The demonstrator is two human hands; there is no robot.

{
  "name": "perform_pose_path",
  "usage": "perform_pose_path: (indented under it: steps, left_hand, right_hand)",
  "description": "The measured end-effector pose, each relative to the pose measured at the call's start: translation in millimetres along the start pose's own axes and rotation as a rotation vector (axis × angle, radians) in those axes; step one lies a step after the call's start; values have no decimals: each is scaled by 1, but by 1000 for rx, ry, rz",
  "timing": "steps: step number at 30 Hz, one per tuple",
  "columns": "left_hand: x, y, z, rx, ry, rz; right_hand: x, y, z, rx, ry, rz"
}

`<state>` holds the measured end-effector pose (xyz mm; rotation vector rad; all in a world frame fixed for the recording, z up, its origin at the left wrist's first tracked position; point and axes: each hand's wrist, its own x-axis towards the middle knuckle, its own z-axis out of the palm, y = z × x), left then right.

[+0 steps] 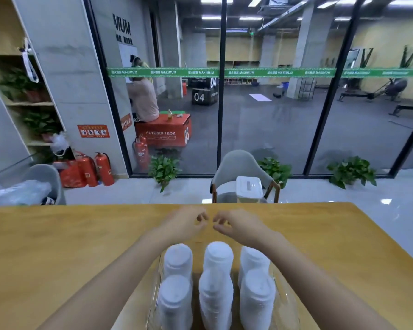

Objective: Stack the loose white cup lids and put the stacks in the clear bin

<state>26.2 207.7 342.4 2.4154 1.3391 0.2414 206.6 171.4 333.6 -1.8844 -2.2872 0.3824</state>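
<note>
While my left hand [186, 225] and right hand [240, 226] hover loosely curled, empty, near the far edge of the counter [57, 246], six round white lid stacks [218, 256] fill the clear bin [284, 303], bare wood either side.

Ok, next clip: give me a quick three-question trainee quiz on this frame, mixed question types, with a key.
1. How many stacks of white lids stand in the clear bin?
2. True or false: the left hand and the right hand both hold nothing.
3. Beyond the table, the lidded container sits: A) on the floor B) on the grey chair C) in the clear bin.
Key: 1) six, in two rows of three; 2) true; 3) B.
</note>
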Motion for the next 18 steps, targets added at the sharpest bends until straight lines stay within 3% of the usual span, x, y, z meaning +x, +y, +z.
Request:
perform_pose_path:
  steps: [5,13,18]
  left_hand:
    - [-27,-25,74,-26,-249,-64]
    - [-39,-49,111,-124,-227,-46]
    - [-30,-44,97,-47,-215,-8]
  right_hand:
    - [-37,15,71,106,-171,24]
    - [-49,23,105,88,-121,-62]
    - [-42,26,96,13,-143,-98]
